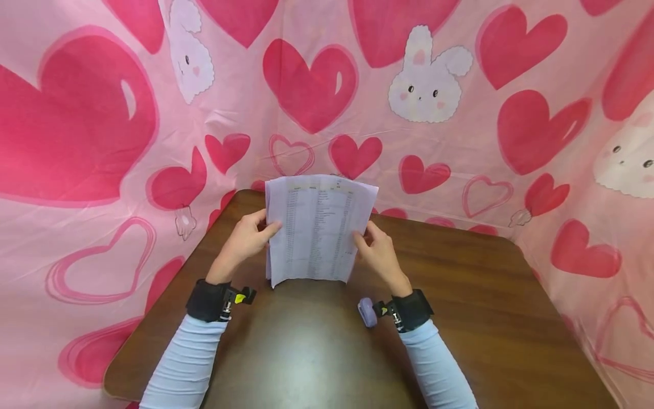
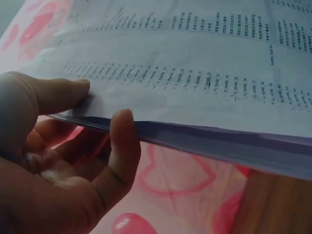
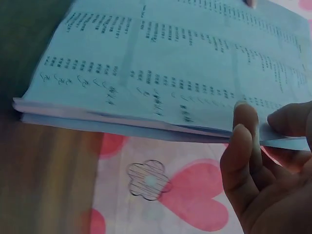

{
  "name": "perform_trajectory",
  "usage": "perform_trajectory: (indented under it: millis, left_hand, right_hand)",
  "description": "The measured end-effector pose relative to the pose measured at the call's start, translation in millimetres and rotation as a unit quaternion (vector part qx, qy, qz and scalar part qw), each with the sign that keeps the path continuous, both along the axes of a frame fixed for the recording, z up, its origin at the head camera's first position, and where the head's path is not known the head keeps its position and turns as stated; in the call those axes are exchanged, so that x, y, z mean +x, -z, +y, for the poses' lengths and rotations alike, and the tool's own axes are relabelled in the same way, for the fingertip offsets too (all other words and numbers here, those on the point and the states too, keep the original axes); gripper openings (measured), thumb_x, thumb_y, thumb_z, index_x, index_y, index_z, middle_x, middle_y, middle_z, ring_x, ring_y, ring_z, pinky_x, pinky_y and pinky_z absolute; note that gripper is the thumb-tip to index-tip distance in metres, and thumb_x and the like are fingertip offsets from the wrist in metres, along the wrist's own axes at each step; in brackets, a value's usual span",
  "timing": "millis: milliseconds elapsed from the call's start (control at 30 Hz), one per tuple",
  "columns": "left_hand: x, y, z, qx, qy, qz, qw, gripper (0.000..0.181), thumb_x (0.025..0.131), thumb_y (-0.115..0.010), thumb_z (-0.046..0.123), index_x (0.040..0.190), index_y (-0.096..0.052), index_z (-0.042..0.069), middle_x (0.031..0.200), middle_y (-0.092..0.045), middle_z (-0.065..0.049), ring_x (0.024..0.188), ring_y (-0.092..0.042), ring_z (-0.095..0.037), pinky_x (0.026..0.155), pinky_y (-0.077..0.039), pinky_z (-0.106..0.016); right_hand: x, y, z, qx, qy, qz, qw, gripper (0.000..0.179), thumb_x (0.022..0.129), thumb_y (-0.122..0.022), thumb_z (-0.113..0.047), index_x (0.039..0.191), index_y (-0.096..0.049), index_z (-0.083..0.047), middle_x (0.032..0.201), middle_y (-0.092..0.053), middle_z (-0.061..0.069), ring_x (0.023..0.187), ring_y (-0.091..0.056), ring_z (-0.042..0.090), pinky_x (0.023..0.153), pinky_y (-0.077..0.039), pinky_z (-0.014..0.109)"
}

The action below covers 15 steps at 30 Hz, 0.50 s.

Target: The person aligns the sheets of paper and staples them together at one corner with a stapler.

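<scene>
Both hands hold a stack of printed paper sheets [image 1: 314,238] upright at the middle of the table. At the stack's left edge my left hand [image 1: 250,234] pinches the sheets, thumb on the front and fingers behind. My right hand [image 1: 378,250] grips the opposite edge the same way. Close up, the left wrist view shows the paper [image 2: 185,97] with columns of print and the layered edges below. In the right wrist view, handwritten check marks run along the sheet [image 3: 146,63], and its edges are slightly fanned apart.
A small purple stapler [image 1: 367,312] lies on the brown wooden table [image 1: 460,295], close to the right wrist's strap. Behind the table hangs a pink cloth [image 1: 368,113] with hearts and rabbits. Black camera straps [image 1: 206,301] circle both wrists.
</scene>
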<state>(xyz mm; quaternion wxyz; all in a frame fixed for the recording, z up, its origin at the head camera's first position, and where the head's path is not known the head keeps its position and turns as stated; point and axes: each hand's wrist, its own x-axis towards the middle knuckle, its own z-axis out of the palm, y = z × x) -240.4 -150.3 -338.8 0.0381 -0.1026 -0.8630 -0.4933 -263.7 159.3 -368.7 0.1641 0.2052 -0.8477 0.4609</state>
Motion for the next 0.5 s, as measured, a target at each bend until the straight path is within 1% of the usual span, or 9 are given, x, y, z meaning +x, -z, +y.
perform_trajectory:
  millis: [67, 167, 267, 333, 400, 500]
  left_hand:
    - [0.8, 4.6, -0.1, -0.005, 0.008, -0.016, 0.9998, 0.050, 0.098, -0.058, 0.033, 0.141, -0.048, 0.010, 0.125, -0.063, -0.020, 0.099, -0.064, -0.034, 0.074, -0.059, -0.042]
    - [1.7, 7.4, -1.0, -0.011, 0.021, -0.030, 0.9993, 0.050, 0.097, -0.059, 0.031, 0.141, -0.048, 0.009, 0.126, -0.063, -0.021, 0.097, -0.065, -0.033, 0.072, -0.059, -0.041]
    - [1.5, 1.7, -2.4, -0.005, 0.030, -0.021, 0.9993, 0.049, 0.096, -0.062, 0.028, 0.140, -0.048, 0.009, 0.125, -0.063, -0.021, 0.095, -0.067, -0.033, 0.068, -0.059, -0.041]
    - [1.5, -6.4, -2.7, 0.001, 0.034, -0.005, 0.9994, 0.049, 0.096, -0.063, 0.027, 0.139, -0.048, 0.009, 0.124, -0.063, -0.021, 0.095, -0.068, -0.034, 0.064, -0.059, -0.038]
    - [2.0, -15.4, -2.6, 0.009, 0.037, 0.015, 0.9992, 0.048, 0.096, -0.062, 0.025, 0.139, -0.048, 0.010, 0.124, -0.063, -0.020, 0.096, -0.068, -0.035, 0.062, -0.059, -0.036]
    - [3.2, -26.0, -0.8, 0.024, 0.038, 0.044, 0.9980, 0.046, 0.097, -0.061, 0.021, 0.140, -0.048, 0.010, 0.124, -0.062, -0.020, 0.097, -0.067, -0.036, 0.062, -0.059, -0.035]
  right_hand:
    - [1.0, 4.2, 0.3, 0.018, -0.012, -0.013, 0.9997, 0.029, 0.097, -0.059, -0.017, 0.125, -0.061, -0.012, 0.110, -0.072, 0.012, 0.085, -0.072, 0.023, 0.066, -0.058, 0.035]
    - [2.8, 4.6, 0.6, 0.032, -0.025, -0.025, 0.9989, 0.034, 0.097, -0.060, -0.019, 0.130, -0.059, -0.013, 0.118, -0.071, 0.010, 0.094, -0.073, 0.024, 0.079, -0.058, 0.040]
    - [3.9, -5.1, 0.4, 0.018, -0.028, -0.017, 0.9993, 0.036, 0.096, -0.062, -0.020, 0.131, -0.058, -0.013, 0.120, -0.070, 0.011, 0.096, -0.072, 0.026, 0.081, -0.058, 0.041]
    - [3.5, -15.3, -0.2, 0.000, -0.029, -0.001, 0.9996, 0.036, 0.095, -0.064, -0.020, 0.130, -0.059, -0.011, 0.119, -0.070, 0.013, 0.092, -0.072, 0.027, 0.070, -0.059, 0.039]
    - [3.6, -26.2, -1.0, -0.020, -0.034, 0.015, 0.9991, 0.035, 0.095, -0.064, -0.018, 0.128, -0.060, -0.008, 0.117, -0.070, 0.016, 0.088, -0.072, 0.028, 0.059, -0.058, 0.034]
    - [3.9, -38.9, -2.2, -0.053, -0.041, 0.028, 0.9973, 0.030, 0.095, -0.064, -0.016, 0.123, -0.062, -0.004, 0.107, -0.070, 0.020, 0.064, -0.068, 0.026, 0.045, -0.050, 0.028]
